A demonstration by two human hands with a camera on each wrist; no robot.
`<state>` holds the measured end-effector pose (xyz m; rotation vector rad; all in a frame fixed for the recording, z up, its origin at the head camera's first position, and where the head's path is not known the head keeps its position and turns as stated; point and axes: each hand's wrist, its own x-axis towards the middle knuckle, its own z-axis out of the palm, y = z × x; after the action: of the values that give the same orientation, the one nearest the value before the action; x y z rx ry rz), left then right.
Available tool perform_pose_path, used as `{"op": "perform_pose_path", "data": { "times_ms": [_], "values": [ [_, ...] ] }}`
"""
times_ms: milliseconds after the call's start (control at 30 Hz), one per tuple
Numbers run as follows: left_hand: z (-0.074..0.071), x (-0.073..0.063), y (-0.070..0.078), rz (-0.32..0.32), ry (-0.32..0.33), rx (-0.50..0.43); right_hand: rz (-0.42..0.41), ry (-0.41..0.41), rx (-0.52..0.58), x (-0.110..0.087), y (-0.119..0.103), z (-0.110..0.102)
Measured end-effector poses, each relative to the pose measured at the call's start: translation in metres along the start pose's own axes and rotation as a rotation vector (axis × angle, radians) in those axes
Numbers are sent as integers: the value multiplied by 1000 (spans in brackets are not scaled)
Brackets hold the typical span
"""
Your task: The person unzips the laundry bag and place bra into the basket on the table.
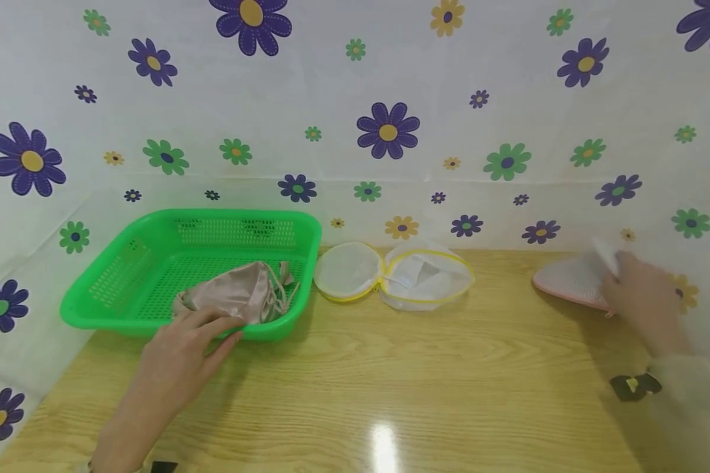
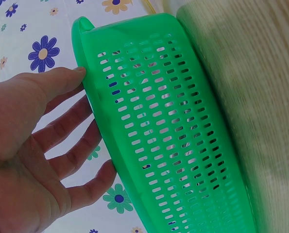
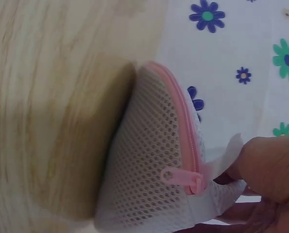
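My left hand (image 1: pixel 180 355) grips the front rim of a green plastic basket (image 1: pixel 106 323), fingers over the rim and thumb outside. A crumpled satin drawstring pouch (image 1: pixel 236 289) lies in the basket, beside those fingers. At the far right, my right hand (image 1: pixel 651 295) pinches the end of a white mesh laundry bag (image 1: pixel 568 279) with pink zipper trim. In the right wrist view, the pink zipper pull (image 3: pixel 180 177) hangs near the pinched end, and white material sticks up by the thumb. The right hand is blurred in the head view.
Between basket and mesh bag lies an open round white mesh case (image 1: pixel 349 269) with yellow zipper edges, something white in its right half. The wooden table (image 1: pixel 426 381) meets a flower-print cloth (image 1: pixel 331 92) at the back.
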<state>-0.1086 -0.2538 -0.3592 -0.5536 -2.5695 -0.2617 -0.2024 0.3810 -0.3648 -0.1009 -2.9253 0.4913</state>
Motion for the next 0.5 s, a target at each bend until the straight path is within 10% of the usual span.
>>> {"op": "perform_pose_path", "data": {
  "times_ms": [500],
  "values": [
    [0, 1, 1, -18, -2, 5, -67, -218, 85, -32, -6, -27]
  ]
}}
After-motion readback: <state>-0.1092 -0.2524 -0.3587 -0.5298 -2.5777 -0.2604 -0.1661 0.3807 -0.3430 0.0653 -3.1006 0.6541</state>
